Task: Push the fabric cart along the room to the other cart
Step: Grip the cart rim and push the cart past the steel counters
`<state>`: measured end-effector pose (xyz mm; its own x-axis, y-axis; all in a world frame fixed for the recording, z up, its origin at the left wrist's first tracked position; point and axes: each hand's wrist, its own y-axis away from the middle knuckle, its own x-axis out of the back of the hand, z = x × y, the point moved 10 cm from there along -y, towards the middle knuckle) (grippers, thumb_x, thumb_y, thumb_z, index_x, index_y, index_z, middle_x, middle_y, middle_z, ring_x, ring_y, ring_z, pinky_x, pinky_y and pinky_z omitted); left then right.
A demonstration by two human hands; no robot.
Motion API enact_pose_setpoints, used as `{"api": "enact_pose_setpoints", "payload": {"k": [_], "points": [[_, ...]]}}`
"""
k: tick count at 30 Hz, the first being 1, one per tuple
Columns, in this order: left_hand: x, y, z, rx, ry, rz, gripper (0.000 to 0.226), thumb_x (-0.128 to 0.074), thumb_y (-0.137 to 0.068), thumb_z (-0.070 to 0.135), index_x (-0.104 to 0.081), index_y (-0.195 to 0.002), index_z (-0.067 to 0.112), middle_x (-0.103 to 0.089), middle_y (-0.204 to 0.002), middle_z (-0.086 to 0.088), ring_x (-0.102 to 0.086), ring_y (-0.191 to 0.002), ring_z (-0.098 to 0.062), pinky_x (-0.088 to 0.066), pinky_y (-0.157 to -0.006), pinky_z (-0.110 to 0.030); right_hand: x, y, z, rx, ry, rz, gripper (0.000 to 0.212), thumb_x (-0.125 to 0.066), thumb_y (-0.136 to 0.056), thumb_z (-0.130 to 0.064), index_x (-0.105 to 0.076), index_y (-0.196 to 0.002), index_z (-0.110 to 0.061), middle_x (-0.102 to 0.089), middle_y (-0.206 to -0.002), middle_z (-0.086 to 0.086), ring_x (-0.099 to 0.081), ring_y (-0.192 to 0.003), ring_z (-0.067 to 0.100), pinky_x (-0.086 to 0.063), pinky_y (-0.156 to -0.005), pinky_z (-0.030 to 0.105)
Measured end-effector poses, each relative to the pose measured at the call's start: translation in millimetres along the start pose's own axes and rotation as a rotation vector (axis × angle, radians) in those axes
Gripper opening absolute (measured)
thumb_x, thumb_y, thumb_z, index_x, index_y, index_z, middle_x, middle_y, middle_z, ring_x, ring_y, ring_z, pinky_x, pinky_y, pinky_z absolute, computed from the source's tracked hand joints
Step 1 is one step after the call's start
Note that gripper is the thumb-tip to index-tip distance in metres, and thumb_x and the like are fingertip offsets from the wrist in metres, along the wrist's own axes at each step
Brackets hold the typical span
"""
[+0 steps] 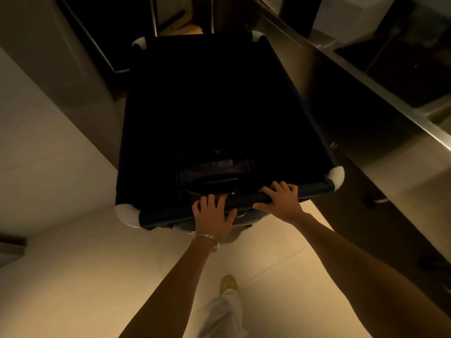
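Two bare forearms reach out over a tiled floor (268, 264). The left hand (212, 215) lies with fingers spread across the near rail (244, 200) of the cart (219, 106). The right hand (280, 198) wraps its fingers around that rail. The dark cart stands just ahead, between a wall (36, 142) and a steel counter (390, 113).

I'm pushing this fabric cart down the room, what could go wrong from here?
1. The cart's near right corner cap runs close to the steel counter; it may scrape or catch there.
2. The left hand lies flat on the rail and only the right hand grips it, so the cart may veer.
3. Metal poles stand just beyond the far end; in this dim light the cart could bump them.
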<state>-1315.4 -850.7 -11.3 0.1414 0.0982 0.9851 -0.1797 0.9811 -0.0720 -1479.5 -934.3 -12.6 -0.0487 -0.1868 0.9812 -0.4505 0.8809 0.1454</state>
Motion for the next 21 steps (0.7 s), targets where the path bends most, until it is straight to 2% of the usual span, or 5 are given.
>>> {"api": "enact_pose_setpoints", "payload": {"k": [2,5,7,17,21], "points": [[0.5,-24.4,-2.8,0.02,-0.01,0.036,0.039,-0.059,-0.08,0.046,-0.061,-0.104,0.015,-0.061,-0.09,-0.012,-0.056,-0.085,-0.032,-0.044,-0.082,-0.049,6.8,-26.8,4.4,0.023,0.004,0.001,0.084,-0.013,-0.065,-0.076,-0.056,-0.117,-0.026,-0.056,-0.116,0.008,-0.042,-0.113,0.029,-0.021,-0.096,0.039],[-1.3,-57.6,-5.9,0.047,-0.015,0.037,0.042,-0.038,-0.084,0.045,-0.062,-0.101,0.015,-0.062,-0.086,-0.011,-0.057,-0.08,-0.03,-0.047,-0.079,-0.047,11.9,-66.1,10.3,0.06,0.022,-0.017,0.085,-0.013,-0.065,-0.077,-0.055,-0.118,-0.027,-0.055,-0.117,0.008,-0.042,-0.114,0.029,-0.02,-0.097,0.04],[-0.9,-77.1,-7.1,0.058,-0.019,0.053,0.044,-0.033,-0.084,0.044,-0.062,-0.1,0.015,-0.062,-0.085,-0.01,-0.057,-0.079,-0.031,-0.047,-0.078,-0.046,14.2,-90.1,13.6,0.083,0.033,-0.026,0.086,-0.012,-0.064,-0.078,-0.054,-0.119,-0.027,-0.055,-0.118,0.008,-0.041,-0.115,0.03,-0.019,-0.097,0.039],[-9.8,-163.8,-24.0,0.188,-0.098,-0.005,0.042,-0.032,-0.088,0.042,-0.06,-0.105,0.015,-0.063,-0.091,-0.011,-0.056,-0.084,-0.032,-0.045,-0.08,-0.047,34.3,-196.4,15.2,0.212,0.001,0.006,0.085,-0.017,-0.066,-0.08,-0.06,-0.113,-0.023,-0.059,-0.11,0.011,-0.046,-0.108,0.032,-0.02,-0.091,0.039],[-13.7,-209.1,-38.3,0.149,-0.031,-0.079,0.044,-0.043,-0.091,0.049,-0.056,-0.115,0.015,-0.063,-0.104,-0.011,-0.054,-0.097,-0.031,-0.04,-0.084,-0.041,43.6,-242.7,13.2,0.264,-0.025,0.008,0.105,0.005,-0.061,-0.088,-0.061,-0.11,-0.022,-0.059,-0.109,0.012,-0.048,-0.108,0.033,-0.021,-0.09,0.04]]}}
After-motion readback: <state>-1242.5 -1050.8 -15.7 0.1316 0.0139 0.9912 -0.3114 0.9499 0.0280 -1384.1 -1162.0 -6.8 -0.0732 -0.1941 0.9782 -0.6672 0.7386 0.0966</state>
